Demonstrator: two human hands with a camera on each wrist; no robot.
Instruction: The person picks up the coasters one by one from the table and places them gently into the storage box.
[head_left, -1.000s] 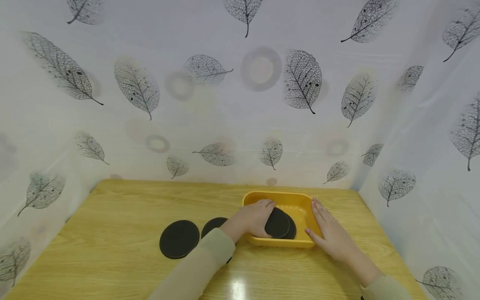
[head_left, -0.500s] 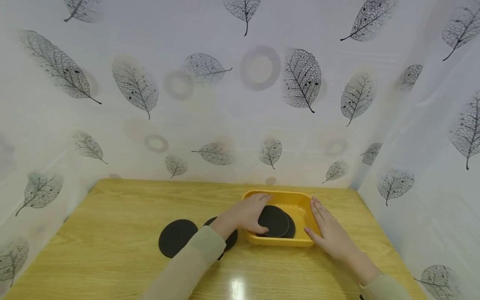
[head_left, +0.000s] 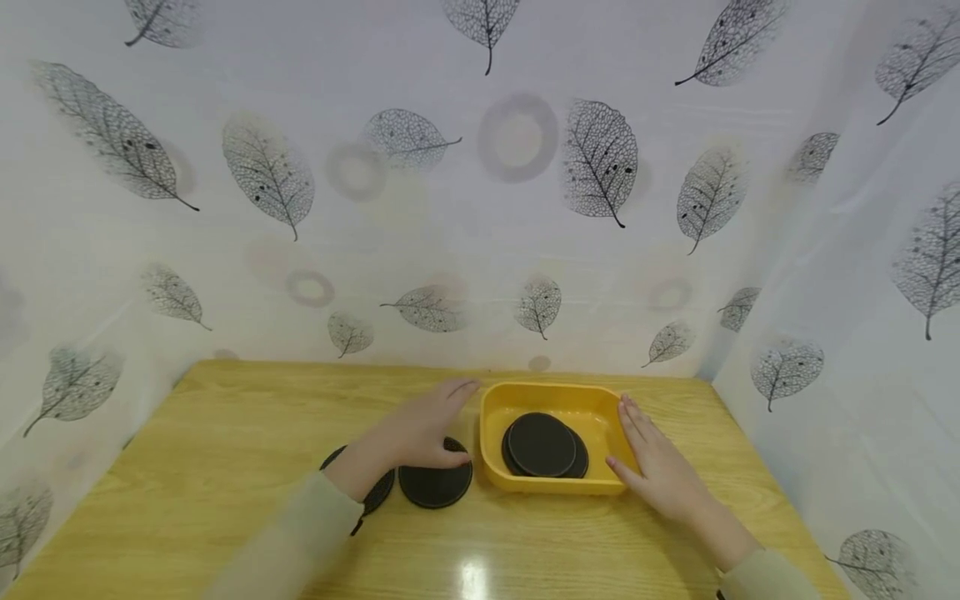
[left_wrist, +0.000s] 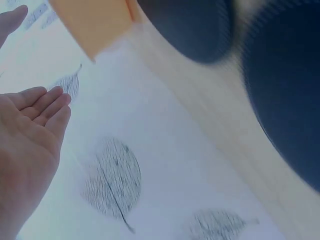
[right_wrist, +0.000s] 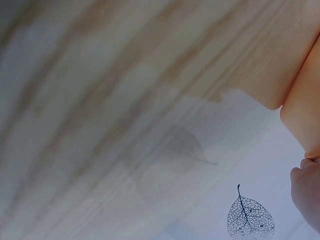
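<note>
In the head view a yellow plastic bin (head_left: pixel 555 486) stands on the table, with several black round coasters (head_left: pixel 542 446) stacked unevenly inside. My left hand (head_left: pixel 420 429) is left of the bin, fingers extended and thumb apart, holding nothing. Below it lies one black coaster (head_left: pixel 438 485); a second coaster (head_left: pixel 380 492) is partly covered by my wrist. The left wrist view gives my left palm (left_wrist: pixel 32 145) and a coaster's stitched-looking edge (left_wrist: pixel 280 100). My right hand (head_left: pixel 660 471) rests with straight fingers against the bin's right wall, also glimpsed as a hand (right_wrist: pixel 307 195) in the right wrist view.
The wood-grain table (head_left: pixel 247 467) reaches back to a pale curtain (head_left: pixel 450 217) printed with dark leaves. That curtain also runs along the left and right sides. A bright glare spot (head_left: pixel 473 575) shows at the table's front.
My left hand has let go of a coaster in the bin and moved left, out over the coasters on the table. The right hand has stayed at the bin's right wall.
</note>
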